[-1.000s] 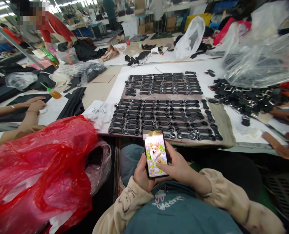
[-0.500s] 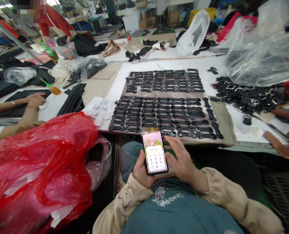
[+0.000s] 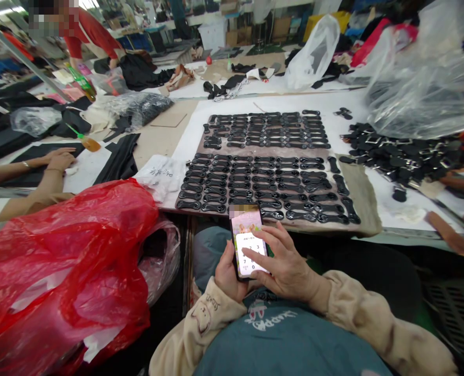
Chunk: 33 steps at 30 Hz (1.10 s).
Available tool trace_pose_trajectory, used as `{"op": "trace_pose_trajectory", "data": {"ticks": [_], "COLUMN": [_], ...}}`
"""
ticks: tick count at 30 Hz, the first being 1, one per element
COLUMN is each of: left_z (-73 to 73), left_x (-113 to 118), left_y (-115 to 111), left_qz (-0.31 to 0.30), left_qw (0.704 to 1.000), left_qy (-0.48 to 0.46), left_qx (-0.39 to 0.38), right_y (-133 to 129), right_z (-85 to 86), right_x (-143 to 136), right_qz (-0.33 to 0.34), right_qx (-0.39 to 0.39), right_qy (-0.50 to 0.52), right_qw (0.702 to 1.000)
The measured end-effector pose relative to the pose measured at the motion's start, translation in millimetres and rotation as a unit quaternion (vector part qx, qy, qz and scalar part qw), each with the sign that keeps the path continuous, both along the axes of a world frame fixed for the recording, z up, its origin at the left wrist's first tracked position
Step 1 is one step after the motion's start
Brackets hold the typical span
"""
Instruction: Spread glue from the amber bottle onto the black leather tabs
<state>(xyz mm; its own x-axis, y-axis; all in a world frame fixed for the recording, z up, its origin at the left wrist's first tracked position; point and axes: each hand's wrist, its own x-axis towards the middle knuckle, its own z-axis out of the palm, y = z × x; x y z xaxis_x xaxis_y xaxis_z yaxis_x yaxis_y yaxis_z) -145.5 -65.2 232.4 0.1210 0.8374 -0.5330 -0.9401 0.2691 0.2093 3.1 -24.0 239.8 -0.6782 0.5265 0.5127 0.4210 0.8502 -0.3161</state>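
Observation:
A smartphone (image 3: 251, 261) with a lit number keypad on a pink screen is held upright in my left hand (image 3: 229, 274), whose fingers wrap its lower left side. My right hand (image 3: 285, 261) is over the right part of the screen, fingers spread, holding nothing; its index fingertip is at the keypad's left side and covers some digits. Just beyond the phone, rows of glossy black straps (image 3: 263, 180) lie on a brownish board (image 3: 271, 152) on the white-covered table (image 3: 188, 125).
At the left are a red plastic bag (image 3: 110, 250) and another person's hands (image 3: 57, 159) on black fabric. Black pieces with metal buckles (image 3: 396, 151) are piled at the right, under clear plastic (image 3: 424, 99). A person in red (image 3: 93, 31) bends over the far left table.
My right hand has moved left from beside the phone to over its screen, its index finger now across the keypad. My left hand still holds the phone.

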Motion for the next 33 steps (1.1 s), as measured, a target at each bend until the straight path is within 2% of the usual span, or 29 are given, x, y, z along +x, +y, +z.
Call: {"op": "trace_pose_trajectory", "data": {"ticks": [12, 24, 33], "left_z": [2.4, 7.0, 4.9], "left_x": [-0.9, 3.2, 0.1], "left_y": [2.5, 4.3, 3.4], "left_qz": [-0.002, 0.016, 0.013], "left_qw": [1.000, 1.000, 1.000], "left_qy": [0.012, 0.017, 0.013], "left_qx": [-0.014, -0.013, -0.019], "right_y": [1.3, 1.7, 1.4], "right_z": [1.0, 4.2, 1.3], "right_x": [6.3, -0.7, 4.3], "right_qz": [-0.031, -0.004, -0.030], "right_qx": [0.017, -0.001, 0.005], "right_qy": [0.011, 0.007, 0.036], "right_qw": [0.999, 1.000, 0.999]}}
